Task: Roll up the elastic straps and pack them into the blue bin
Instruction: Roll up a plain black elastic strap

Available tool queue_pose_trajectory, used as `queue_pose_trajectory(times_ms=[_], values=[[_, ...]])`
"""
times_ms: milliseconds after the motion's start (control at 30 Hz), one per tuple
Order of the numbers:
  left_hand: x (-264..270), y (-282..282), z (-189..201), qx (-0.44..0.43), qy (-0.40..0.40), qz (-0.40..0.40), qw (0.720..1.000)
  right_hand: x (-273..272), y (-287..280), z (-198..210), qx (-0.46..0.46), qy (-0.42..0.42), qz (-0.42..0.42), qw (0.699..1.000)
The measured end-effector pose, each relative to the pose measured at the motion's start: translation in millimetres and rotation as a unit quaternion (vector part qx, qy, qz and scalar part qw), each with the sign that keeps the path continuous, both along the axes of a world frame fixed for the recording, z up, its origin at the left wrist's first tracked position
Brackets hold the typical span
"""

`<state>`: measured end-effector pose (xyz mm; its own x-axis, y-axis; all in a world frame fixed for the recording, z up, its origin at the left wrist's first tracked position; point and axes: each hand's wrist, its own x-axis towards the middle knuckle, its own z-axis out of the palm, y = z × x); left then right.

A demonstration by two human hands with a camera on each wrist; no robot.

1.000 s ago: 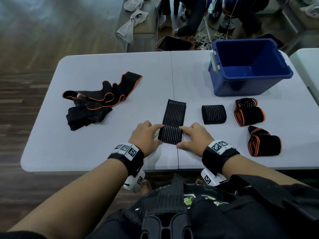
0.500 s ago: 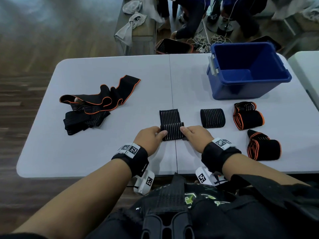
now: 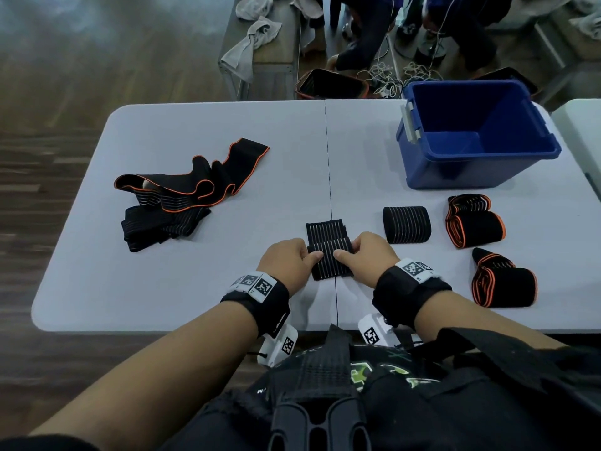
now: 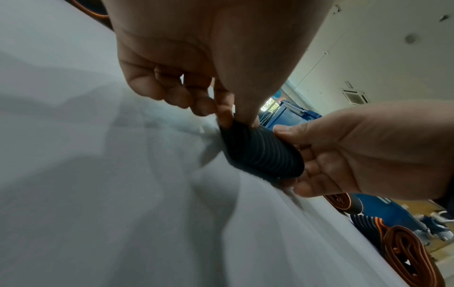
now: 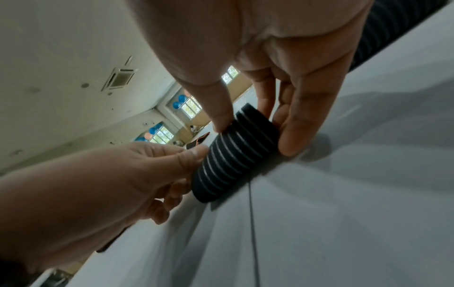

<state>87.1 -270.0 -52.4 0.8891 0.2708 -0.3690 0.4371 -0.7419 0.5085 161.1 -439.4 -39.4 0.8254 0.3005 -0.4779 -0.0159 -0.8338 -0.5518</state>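
A black striped elastic strap (image 3: pixel 329 252) lies near the table's front edge, mostly rolled, with a short flat tail pointing away from me. My left hand (image 3: pixel 310 253) pinches the roll's left end (image 4: pixel 260 153) between thumb and fingers. My right hand (image 3: pixel 346 250) pinches the right end (image 5: pixel 236 155) the same way. The blue bin (image 3: pixel 461 174) stands open and empty at the back right. Before it lie a rolled black strap (image 3: pixel 406 224) and two orange-edged rolls (image 3: pixel 474 221) (image 3: pixel 502 278). A pile of unrolled straps (image 3: pixel 182 196) lies at the left.
A seam (image 3: pixel 328 157) runs down the middle of the white table. Another white table (image 3: pixel 582 131) adjoins at the right. Behind the table stand a bench with grey towels (image 3: pixel 257 43), cables on the floor and people's legs.
The strap lay long and flat a second ago. Both hands have rolled it up from the near end, so the flat tail has become short.
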Motion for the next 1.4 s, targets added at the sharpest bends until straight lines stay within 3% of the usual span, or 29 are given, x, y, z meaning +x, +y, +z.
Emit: queue_pose_trajectory(times_ms=[200,633,833,1033,1200,1400], values=[[0,10,3,0.005,-0.045,0.008,0.999,6,-4,0,0.122,0.059,-0.082,0.987],[-15,10,3,-0.100,-0.094,-0.045,0.990,-7,1,9,0.266,0.071,-0.018,0.961],[-14,6,11,-0.138,-0.072,-0.066,0.986,-10,-2,12,0.290,0.068,-0.023,0.954],[-9,1,7,-0.202,-0.051,-0.046,0.977,-8,-15,9,0.254,0.052,-0.043,0.965],[2,-3,7,-0.246,-0.011,-0.058,0.968,-14,-27,3,0.245,0.088,-0.033,0.965],[17,-11,-5,-0.228,0.008,-0.017,0.973,-17,-49,-9,0.260,0.151,-0.142,0.943]])
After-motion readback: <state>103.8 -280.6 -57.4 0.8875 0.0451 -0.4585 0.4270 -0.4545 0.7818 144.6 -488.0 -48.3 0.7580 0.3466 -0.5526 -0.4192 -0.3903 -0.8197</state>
